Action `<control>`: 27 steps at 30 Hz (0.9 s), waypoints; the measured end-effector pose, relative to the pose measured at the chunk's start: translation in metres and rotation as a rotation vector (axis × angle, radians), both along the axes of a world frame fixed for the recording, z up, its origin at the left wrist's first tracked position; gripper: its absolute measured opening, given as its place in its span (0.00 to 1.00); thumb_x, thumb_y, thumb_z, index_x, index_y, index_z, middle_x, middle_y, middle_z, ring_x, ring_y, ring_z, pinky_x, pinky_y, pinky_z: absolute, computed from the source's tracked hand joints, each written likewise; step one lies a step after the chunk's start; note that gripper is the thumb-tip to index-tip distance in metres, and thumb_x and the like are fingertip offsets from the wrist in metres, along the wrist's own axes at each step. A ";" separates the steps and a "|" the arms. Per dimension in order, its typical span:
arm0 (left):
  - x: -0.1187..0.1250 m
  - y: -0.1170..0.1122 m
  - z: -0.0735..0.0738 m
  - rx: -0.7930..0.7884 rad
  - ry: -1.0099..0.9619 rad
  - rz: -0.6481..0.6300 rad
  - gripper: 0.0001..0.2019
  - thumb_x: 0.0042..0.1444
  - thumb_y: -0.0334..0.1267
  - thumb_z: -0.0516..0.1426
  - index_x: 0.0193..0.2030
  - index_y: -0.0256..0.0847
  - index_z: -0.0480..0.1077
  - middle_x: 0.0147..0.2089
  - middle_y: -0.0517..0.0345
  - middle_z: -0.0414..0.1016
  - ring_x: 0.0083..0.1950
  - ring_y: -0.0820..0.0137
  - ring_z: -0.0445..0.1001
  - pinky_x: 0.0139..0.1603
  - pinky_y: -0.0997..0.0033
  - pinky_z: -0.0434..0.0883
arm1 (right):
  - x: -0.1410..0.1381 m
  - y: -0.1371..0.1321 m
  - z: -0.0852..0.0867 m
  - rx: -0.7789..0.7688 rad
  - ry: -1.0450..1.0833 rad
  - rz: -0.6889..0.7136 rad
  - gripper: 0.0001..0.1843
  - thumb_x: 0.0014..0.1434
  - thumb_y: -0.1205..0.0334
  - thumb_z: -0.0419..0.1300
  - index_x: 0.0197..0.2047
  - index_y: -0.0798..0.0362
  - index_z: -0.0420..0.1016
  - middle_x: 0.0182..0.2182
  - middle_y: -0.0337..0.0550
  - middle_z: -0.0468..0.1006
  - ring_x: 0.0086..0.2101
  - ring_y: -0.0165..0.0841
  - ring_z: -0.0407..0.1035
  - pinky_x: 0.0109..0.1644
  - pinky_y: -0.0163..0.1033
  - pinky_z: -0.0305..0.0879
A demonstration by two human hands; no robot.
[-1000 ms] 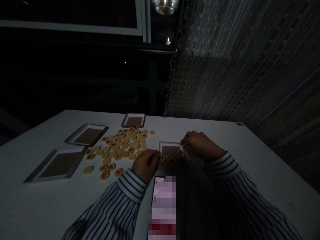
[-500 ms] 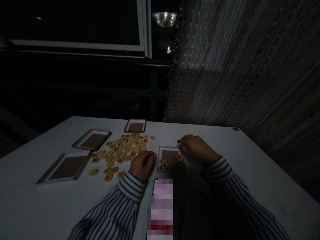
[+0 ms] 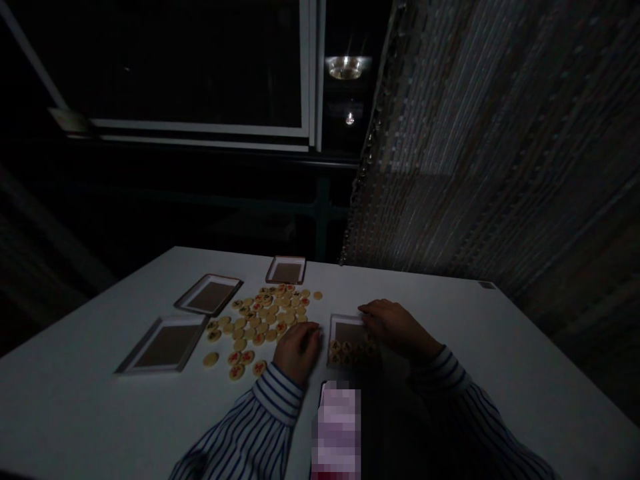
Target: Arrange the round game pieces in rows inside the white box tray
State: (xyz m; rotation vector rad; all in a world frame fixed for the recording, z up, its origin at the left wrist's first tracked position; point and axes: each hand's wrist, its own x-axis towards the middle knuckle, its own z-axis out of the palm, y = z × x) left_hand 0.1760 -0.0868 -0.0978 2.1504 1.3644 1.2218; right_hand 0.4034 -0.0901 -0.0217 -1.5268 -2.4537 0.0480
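Note:
A small shallow box [image 3: 345,331] lies on the white table [image 3: 90,413] in front of me, with several round cream game pieces in its near part. My right hand [image 3: 395,325] rests on the box's right edge, fingers curled over its far right corner. My left hand [image 3: 299,348] is curled on the table just left of the box, its fingertips next to the box's left side; what it holds, if anything, is hidden. A loose heap of round game pieces [image 3: 260,320] with red and dark marks spreads to the left of my left hand.
Three more shallow trays lie on the table: a large tray [image 3: 165,345] at the left, another tray [image 3: 210,295] behind it, and a small tray [image 3: 286,270] at the far side. A phone [image 3: 337,427] lies near me. A beaded curtain [image 3: 500,133] hangs at the right.
The camera tilted up, so everything sits lower in the picture. My right hand slid from over the box to its right edge. My left hand stayed beside the box.

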 end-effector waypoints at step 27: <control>-0.132 0.041 0.039 -0.092 0.219 0.252 0.14 0.51 0.41 0.51 0.42 0.40 0.68 0.42 0.54 0.73 0.44 0.66 0.70 0.47 0.65 0.66 | -0.102 0.054 0.033 -0.055 0.038 0.202 0.18 0.58 0.58 0.44 0.44 0.54 0.71 0.40 0.47 0.74 0.41 0.34 0.65 0.46 0.38 0.57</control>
